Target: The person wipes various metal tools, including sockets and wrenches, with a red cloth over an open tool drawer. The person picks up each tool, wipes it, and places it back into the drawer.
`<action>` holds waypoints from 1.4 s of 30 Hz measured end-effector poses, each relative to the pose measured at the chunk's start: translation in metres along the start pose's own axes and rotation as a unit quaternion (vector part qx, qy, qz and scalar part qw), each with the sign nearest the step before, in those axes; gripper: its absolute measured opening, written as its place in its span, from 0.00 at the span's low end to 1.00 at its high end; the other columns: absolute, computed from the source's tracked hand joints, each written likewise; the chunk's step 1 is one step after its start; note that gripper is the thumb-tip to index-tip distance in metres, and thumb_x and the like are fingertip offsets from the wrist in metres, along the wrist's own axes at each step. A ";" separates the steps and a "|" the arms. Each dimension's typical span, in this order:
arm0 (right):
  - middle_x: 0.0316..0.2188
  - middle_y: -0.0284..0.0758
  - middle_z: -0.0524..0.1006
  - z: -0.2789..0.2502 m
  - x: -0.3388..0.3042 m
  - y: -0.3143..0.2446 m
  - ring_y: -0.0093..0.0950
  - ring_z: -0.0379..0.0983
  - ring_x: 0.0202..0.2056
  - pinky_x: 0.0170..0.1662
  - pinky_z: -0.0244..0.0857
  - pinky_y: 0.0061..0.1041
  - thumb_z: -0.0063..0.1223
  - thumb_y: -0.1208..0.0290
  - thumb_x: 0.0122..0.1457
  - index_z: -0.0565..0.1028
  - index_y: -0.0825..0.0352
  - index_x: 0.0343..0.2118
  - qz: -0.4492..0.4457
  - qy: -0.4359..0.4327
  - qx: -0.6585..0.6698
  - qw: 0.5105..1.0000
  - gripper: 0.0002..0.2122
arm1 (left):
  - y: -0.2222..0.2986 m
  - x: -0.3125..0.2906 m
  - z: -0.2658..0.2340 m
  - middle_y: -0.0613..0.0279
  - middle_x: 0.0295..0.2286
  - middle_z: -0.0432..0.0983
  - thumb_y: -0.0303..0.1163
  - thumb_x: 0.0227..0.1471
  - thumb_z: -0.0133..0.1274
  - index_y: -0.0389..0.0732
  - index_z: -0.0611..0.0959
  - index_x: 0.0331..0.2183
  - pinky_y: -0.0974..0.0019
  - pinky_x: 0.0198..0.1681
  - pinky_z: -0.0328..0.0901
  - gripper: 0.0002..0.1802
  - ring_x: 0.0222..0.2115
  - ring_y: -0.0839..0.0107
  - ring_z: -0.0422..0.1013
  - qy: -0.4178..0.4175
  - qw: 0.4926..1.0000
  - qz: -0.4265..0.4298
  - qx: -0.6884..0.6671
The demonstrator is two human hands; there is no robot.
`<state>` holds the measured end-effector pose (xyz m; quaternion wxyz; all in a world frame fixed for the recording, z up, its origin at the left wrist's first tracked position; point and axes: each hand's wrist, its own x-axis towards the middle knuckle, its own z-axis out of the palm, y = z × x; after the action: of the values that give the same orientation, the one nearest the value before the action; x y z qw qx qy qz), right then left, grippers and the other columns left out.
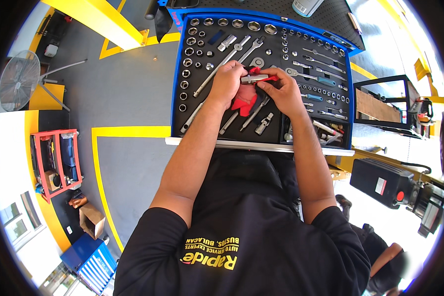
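Over the open tool drawer (196,146), my two hands meet around a short chrome socket piece (254,78) and a red cloth (244,100). My left hand (226,85) is closed on the piece's left end, with the cloth bunched under its fingers. With thumb and fingers, my right hand (284,91) pinches the right end, where more red cloth shows. The piece's exact kind is partly hidden by my fingers. Beneath lie a universal joint (265,123), a long chrome bar (216,74) and a ratchet (301,74) in black foam, among rows of sockets (190,41).
Loose tools (325,130) fill the drawer's near right compartment. A yellow post (101,22) and a stand fan (19,79) are at the far left, a red cart (56,163) and blue cabinet (90,261) nearer. Another person (382,266) is at lower right.
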<state>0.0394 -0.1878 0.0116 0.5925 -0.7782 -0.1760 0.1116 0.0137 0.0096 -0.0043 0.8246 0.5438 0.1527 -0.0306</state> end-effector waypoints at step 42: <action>0.34 0.33 0.80 -0.012 0.002 0.003 0.26 0.78 0.37 0.42 0.69 0.25 0.65 0.83 0.54 0.78 0.67 0.37 -0.074 0.094 -0.110 0.987 0.09 | -0.005 -0.013 0.010 0.55 0.39 0.75 0.15 0.46 0.60 0.33 0.84 0.38 0.65 0.37 0.75 0.14 0.31 0.67 0.78 -0.039 0.899 0.264 0.347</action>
<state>0.0465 -0.1987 0.0120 0.5239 -0.8304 -0.1880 -0.0261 0.0023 -0.0031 -0.0015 0.5663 0.8145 -0.0492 0.1163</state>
